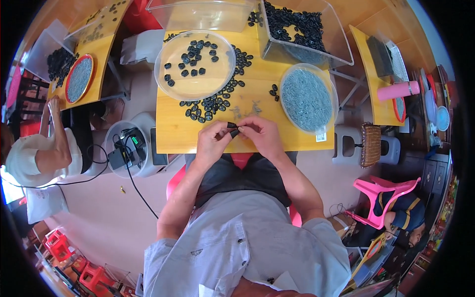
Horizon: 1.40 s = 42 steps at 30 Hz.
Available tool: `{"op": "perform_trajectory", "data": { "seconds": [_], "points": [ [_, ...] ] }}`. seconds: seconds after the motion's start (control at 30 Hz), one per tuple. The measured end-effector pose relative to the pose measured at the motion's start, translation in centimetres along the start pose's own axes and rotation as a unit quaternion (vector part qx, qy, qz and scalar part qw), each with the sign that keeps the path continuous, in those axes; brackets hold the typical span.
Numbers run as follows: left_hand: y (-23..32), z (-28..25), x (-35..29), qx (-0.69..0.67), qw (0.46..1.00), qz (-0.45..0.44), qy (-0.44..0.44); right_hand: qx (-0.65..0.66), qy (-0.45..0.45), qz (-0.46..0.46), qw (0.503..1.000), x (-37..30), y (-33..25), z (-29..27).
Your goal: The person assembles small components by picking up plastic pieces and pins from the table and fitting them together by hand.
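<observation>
A single fisheye camera worn on the seated person's head looks steeply down, close over their own forearms and chest, onto a yellow wooden table (178, 133) straight ahead, its bent rim taking in neighbouring tables, floor and another worker at the left.

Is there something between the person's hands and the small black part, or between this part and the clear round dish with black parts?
Nothing blocks the hands: both the left hand and right hand already pinch the small black plastic part. Between it and the clear round plastic dish lie loose black parts on the yellow wooden table.
</observation>
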<state>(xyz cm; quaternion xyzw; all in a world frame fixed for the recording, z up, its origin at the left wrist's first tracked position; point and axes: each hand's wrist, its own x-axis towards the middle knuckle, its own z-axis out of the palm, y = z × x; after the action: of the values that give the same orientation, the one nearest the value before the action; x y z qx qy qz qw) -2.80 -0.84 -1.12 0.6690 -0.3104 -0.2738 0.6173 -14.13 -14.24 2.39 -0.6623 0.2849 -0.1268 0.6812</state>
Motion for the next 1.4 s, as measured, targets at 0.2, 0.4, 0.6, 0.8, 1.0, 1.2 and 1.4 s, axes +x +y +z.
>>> {"op": "perform_trajectory", "data": {
  "seconds": [0.2,0.4,0.6,0.8,1.0,1.2,1.4],
  "points": [
    [-0.03,-0.15,-0.07,0.016,1.0,-0.009,-0.003,-0.047,-0.01,-0.029,0.998,0.15,0.39,-0.34],
    [0.05,-0.34,-0.01,0.012,1.0,-0.027,-0.007,0.04,-0.038,0.027,0.998,-0.11,0.11,-0.61],
    [0.01,-0.22,0.26,-0.011,0.998,-0.059,-0.008,0.059,-0.042,0.031,0.997,0.06,-0.35,-0.82],
    [-0.48,-0.32,0.21,-0.034,0.997,-0.067,-0.009,0.058,-0.048,0.033,0.997,0.26,0.0,-0.73],
    [-0.18,-0.29,0.13,-0.065,0.996,-0.059,-0.005,0.062,-0.044,0.03,0.997,0.37,0.3,-0.71],
    [0.1,-0.29,0.02,-0.031,0.998,-0.045,-0.01,0.045,-0.044,0.033,0.997,0.33,0.12,-0.61],
    [-0.02,-0.38,-0.03,0.01,0.998,-0.047,-0.029,-0.191,0.002,-0.11,0.975,-0.11,-0.33,-0.4]
  ]
}}
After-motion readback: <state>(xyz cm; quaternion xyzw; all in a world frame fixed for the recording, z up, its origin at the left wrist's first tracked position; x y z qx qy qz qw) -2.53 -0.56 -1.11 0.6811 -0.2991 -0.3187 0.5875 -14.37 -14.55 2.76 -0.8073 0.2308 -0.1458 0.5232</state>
